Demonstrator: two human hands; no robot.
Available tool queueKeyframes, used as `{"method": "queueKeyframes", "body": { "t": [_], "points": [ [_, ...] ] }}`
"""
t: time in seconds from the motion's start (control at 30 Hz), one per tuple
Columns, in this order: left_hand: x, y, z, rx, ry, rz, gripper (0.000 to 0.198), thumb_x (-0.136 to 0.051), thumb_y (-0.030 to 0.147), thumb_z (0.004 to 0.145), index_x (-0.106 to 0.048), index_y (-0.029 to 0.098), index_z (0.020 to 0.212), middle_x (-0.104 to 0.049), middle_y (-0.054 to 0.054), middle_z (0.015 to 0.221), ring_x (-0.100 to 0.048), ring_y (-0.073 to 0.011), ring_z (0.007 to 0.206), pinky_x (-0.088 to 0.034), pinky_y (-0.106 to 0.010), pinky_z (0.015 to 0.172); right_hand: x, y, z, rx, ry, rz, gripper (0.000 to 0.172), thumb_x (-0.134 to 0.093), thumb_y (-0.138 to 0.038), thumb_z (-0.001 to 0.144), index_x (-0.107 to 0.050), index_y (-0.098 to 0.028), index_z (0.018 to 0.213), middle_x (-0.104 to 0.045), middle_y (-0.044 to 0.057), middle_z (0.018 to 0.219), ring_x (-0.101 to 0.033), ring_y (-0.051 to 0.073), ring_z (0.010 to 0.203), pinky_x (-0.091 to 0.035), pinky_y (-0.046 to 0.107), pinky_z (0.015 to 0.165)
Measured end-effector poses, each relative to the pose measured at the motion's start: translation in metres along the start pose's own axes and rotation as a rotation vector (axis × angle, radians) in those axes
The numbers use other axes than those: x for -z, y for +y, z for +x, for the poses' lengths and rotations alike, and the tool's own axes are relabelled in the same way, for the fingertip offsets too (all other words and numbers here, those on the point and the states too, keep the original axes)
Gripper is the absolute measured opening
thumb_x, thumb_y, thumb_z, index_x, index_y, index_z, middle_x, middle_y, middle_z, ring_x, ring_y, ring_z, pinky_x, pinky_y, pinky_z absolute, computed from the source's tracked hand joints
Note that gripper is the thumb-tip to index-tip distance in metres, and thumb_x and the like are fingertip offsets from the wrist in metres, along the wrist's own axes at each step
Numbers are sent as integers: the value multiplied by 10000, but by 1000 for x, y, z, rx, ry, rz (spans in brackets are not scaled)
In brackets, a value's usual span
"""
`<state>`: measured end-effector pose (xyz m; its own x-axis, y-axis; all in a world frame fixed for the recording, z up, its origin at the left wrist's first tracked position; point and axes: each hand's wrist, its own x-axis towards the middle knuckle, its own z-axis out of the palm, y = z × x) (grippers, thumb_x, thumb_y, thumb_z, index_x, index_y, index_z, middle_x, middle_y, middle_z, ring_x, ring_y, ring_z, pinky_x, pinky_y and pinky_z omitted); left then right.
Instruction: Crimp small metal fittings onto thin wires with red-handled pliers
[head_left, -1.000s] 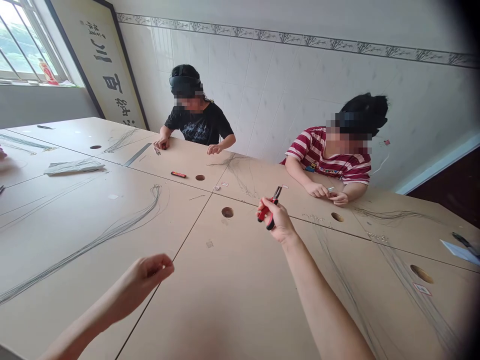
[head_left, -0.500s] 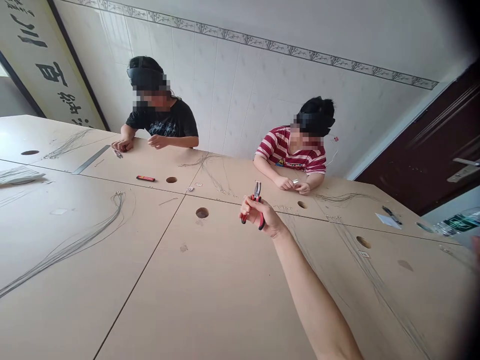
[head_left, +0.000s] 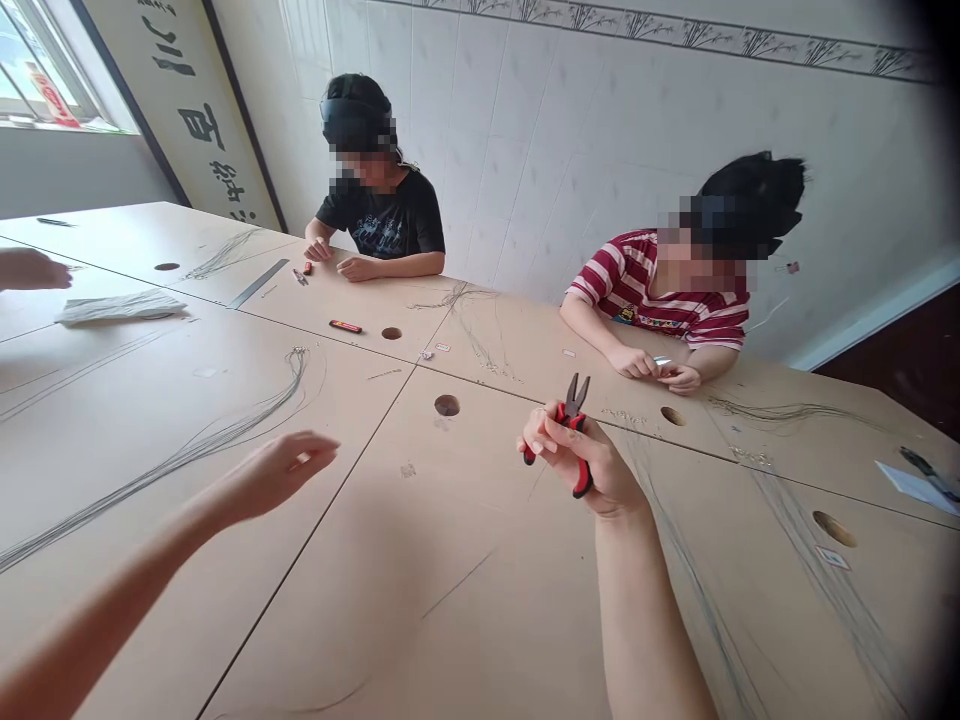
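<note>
My right hand (head_left: 592, 455) is wrapped round a pair of pliers (head_left: 576, 408) with red and black handles. The jaws point up and stand slightly apart, with nothing visible between them. Lower left of this hand, a thin wire (head_left: 459, 583) shows against the table. Over the table at left, my left hand (head_left: 289, 470) is somewhat blurred, its fingers reaching loosely to the right with a gap beside the thumb. Nothing shows in it. It is close to a long bundle of thin wires (head_left: 217, 440) lying on the table.
Two people sit across the table (head_left: 390, 510): one in a black shirt (head_left: 397, 215), one in a striped shirt (head_left: 630, 280). Another person's hand (head_left: 30, 268) enters at far left. A red knife-like item (head_left: 346, 327), a ruler (head_left: 259, 283), more wires (head_left: 780, 410) and several round holes (head_left: 447, 405) are about.
The view has swung left and closer. My left hand has come into view at left. The pliers stay in my right hand and appear larger. Another person's hand now shows at far left.
</note>
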<state>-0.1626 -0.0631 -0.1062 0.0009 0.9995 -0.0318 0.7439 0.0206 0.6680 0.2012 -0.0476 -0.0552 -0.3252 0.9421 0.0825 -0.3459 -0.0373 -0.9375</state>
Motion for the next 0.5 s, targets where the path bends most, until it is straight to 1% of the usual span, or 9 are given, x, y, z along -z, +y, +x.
{"method": "queueKeyframes", "body": {
  "t": [0.03,0.07,0.13,0.17,0.23,0.3,0.4,0.43,0.5],
  "points": [
    [-9,2,27,-51,-45,50,333,-582,439,835,-722,204,1026,-684,-44,1023,-632,-211,836,-473,-299,770,-1,0,-1,-12,8,-4,257,-729,-348,796,-549,-229,655,-388,-23,627,-446,151,634,-443,353,741],
    [-19,5,51,-84,-68,103,379,-535,441,852,-702,196,1088,-661,-69,1057,-628,-222,845,-471,-317,784,-2,0,-1,-26,15,-10,260,-733,-353,790,-549,-229,655,-391,-22,628,-448,153,638,-445,355,740],
    [-39,10,90,-128,-89,210,433,-511,418,848,-655,189,1186,-609,-104,1099,-611,-255,921,-457,-352,836,-3,1,-1,-52,21,-23,264,-738,-365,782,-552,-225,656,-398,-21,631,-452,153,641,-446,357,736],
    [-47,12,104,-137,-98,259,443,-511,407,844,-640,189,1207,-593,-111,1093,-602,-265,930,-456,-371,840,-2,2,0,-60,20,-28,267,-737,-372,780,-554,-222,657,-401,-21,632,-452,152,638,-446,357,732],
    [-59,15,119,-153,-104,345,411,-513,388,848,-632,187,1186,-570,-109,1072,-573,-272,956,-446,-403,849,-1,4,1,-76,4,-37,268,-732,-377,782,-558,-215,659,-411,-20,639,-453,147,635,-441,351,724],
    [-65,18,119,-174,-99,410,334,-493,362,870,-649,186,1107,-554,-111,1044,-547,-281,966,-430,-430,854,1,5,3,-88,-21,-33,248,-727,-359,789,-566,-210,673,-422,-21,651,-455,141,638,-433,346,726],
    [-79,28,99,-236,-87,455,272,-437,302,899,-659,206,1022,-547,-131,1008,-507,-303,974,-405,-448,857,4,4,10,-94,-52,-6,233,-730,-343,785,-569,-210,682,-417,-26,650,-449,137,637,-426,347,739],
    [-87,34,89,-268,-89,453,273,-428,284,905,-649,207,1045,-550,-137,1008,-497,-306,979,-401,-450,859,4,3,12,-92,-51,8,238,-734,-349,778,-567,-211,680,-409,-29,644,-443,137,634,-427,350,743],
    [-111,52,72,-351,-109,424,276,-422,243,913,-629,192,1089,-559,-144,1002,-497,-302,979,-403,-449,858,4,2,18,-85,-39,37,253,-744,-364,761,-562,-212,671,-397,-32,640,-433,135,627,-432,354,745]
  ]
}}
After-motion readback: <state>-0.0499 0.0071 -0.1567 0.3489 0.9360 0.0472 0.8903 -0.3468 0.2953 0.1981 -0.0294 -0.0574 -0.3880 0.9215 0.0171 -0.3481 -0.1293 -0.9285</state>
